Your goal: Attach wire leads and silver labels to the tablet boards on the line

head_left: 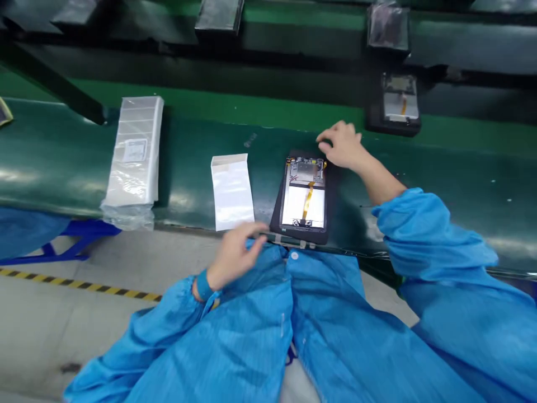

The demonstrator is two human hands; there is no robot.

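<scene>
An opened tablet (305,193) lies on a black pad (276,219) in front of me. Its circuit board is at the far end, and an orange flat cable runs down over the bright silvery part. My left hand (240,252) hovers near the bench's front edge, just left of the pad's near corner, thumb and fingers apart. Beyond the tablet's far right corner is my right hand (342,146), its fingers loosely bent and parted, with nothing visible in them. A white glossy sheet (233,195) lies left of the tablet.
A stack of clear-wrapped white sheets (132,176) stands further left on the green bench (188,140). Another opened tablet (400,103) rests on a black block at the back right. Black wrapped blocks (220,17) sit along the far line. A dark bar (54,78) slants in at left.
</scene>
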